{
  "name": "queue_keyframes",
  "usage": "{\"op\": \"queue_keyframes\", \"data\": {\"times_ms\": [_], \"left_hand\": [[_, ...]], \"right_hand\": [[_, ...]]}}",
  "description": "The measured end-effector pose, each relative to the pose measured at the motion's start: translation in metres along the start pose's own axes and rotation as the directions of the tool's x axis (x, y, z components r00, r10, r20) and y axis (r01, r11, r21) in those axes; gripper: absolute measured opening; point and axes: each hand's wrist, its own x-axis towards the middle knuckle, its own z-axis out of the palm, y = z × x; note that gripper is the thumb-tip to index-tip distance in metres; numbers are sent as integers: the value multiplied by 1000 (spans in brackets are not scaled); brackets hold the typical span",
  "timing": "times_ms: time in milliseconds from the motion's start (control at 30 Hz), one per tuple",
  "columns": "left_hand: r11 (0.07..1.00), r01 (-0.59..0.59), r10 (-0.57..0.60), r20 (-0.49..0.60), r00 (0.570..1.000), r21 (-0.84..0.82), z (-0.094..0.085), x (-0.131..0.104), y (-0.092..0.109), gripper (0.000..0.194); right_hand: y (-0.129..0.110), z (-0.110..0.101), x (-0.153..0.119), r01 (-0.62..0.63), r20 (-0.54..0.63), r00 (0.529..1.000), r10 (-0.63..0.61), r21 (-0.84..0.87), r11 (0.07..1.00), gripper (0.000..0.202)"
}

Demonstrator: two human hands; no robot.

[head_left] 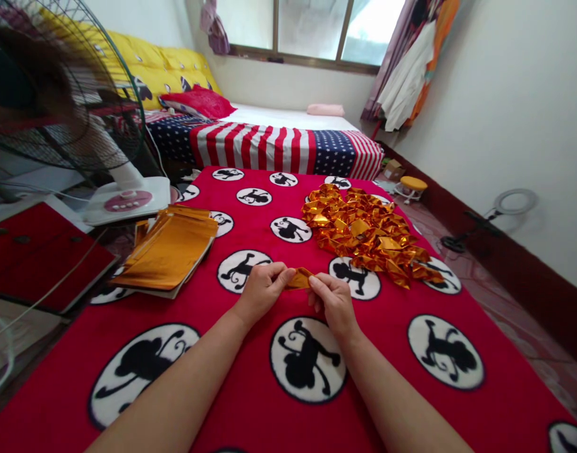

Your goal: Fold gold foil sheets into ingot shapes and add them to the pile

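Between my two hands is a small folded piece of gold foil paper (299, 279), held just above the red cloth. My left hand (265, 288) pinches its left end between thumb and fingers. At the right end, my right hand (331, 301) grips it the same way. A stack of flat gold foil sheets (170, 248) lies to the left, its edges uneven. Over to the right is a loose heap of folded gold foil pieces (364, 233), shiny and creased.
The red cloth (382, 377) with round monkey prints covers the table. An electric fan (128, 195) stands at the left, its blades blurred. Beyond the table is a bed (269, 148) with a striped cover. A yellow stool (413, 183) and a ring light (515, 202) are on the right.
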Motion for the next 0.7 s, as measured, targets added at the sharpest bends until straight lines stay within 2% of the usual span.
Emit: {"op": "queue_keyframes", "data": {"times_ms": [100, 167, 267, 333, 433, 467, 533, 700], "left_hand": [[998, -11, 9, 38, 999, 55, 0, 0, -2, 37], [996, 1, -3, 21, 1000, 95, 0, 0, -3, 40], [995, 28, -30, 19, 999, 92, 2, 2, -4, 45], [998, 47, -48, 25, 999, 41, 3, 2, -5, 42], [990, 72, -68, 34, 997, -122, 4, 2, -6, 25], [983, 68, -63, 34, 997, -173, 4, 1, -6, 28], [977, 26, -22, 21, 1000, -212, 4, 0, -6, 35], [990, -78, 74, -41, 996, -115, 1, 1, -4, 17]], "right_hand": [[1, -1, 2, -8, -51, 999, 8, 8, 1000, 37], [3, -1, 3, 8, -42, 999, -9, -8, 1000, 36], [4, 0, 5, 53, -85, 995, -50, 29, 998, 20], [5, 0, 7, 72, -124, 990, -60, 95, 993, 22], [5, 0, 8, 69, -149, 988, -48, 138, 988, 23], [5, 0, 9, 60, -159, 987, -37, 142, 988, 21], [5, 0, 10, 43, -188, 982, -12, 160, 986, 19], [5, -2, 11, 8, -196, 980, 29, 184, 983, 26]]}}
